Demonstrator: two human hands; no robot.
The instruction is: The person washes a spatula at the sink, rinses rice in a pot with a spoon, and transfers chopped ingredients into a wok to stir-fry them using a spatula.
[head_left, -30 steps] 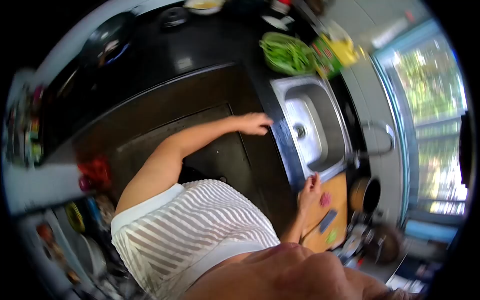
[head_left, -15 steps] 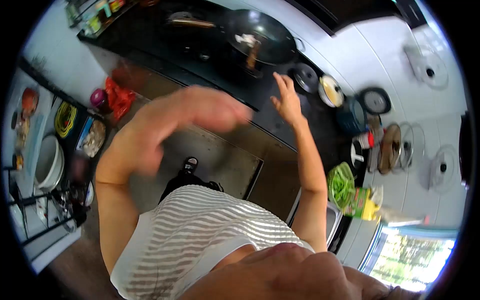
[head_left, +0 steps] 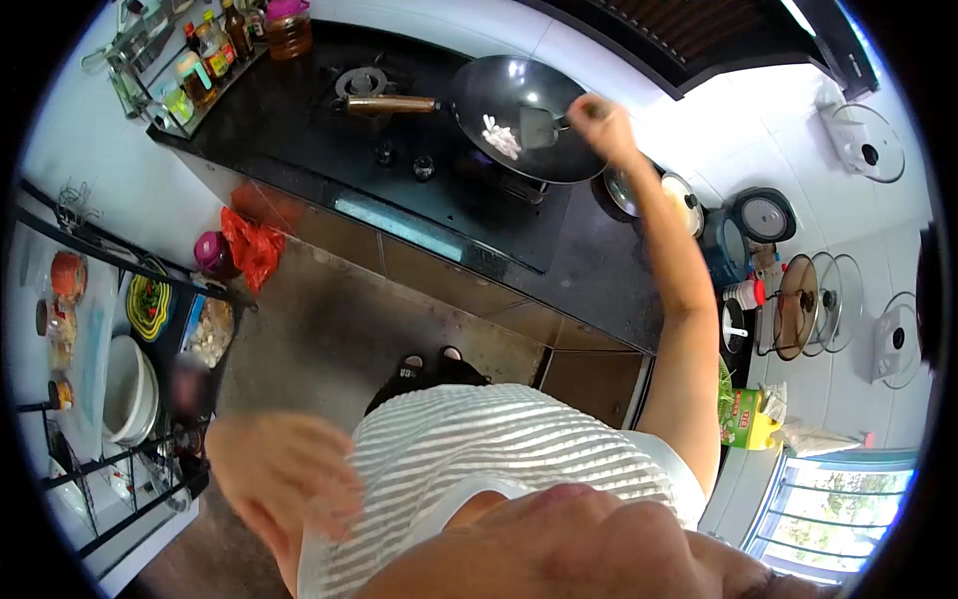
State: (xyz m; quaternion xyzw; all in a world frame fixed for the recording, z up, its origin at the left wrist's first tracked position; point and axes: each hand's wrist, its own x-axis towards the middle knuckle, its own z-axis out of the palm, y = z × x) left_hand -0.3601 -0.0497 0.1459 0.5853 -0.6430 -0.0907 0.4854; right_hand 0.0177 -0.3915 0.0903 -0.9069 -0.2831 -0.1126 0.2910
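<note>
My right hand (head_left: 602, 125) is closed around the handle of a spatula (head_left: 540, 128) over the right side of a dark wok (head_left: 504, 85). The spatula's flat blade rests inside the wok, beside a small heap of pale, thin food pieces (head_left: 501, 138). The wok sits on a gas stove (head_left: 439, 215), its wooden handle (head_left: 392, 104) pointing left. Near my torso, at lower left, my left hand (head_left: 284, 467) hangs blurred by motion. Its fingers look loosely apart and nothing shows in them.
Bottles (head_left: 215, 50) line a rack at the counter's left end. Lidded pots (head_left: 682, 200) and a blue pot (head_left: 724, 248) stand right of the wok. A red plastic bag (head_left: 249, 250) hangs by the cabinets. Shelving with white bowls (head_left: 128, 389) is at left.
My right hand has moved from above the counter to the wok and taken hold of the spatula, swinging its handle rightward. My left hand has drawn back toward my body. The view has shifted.
</note>
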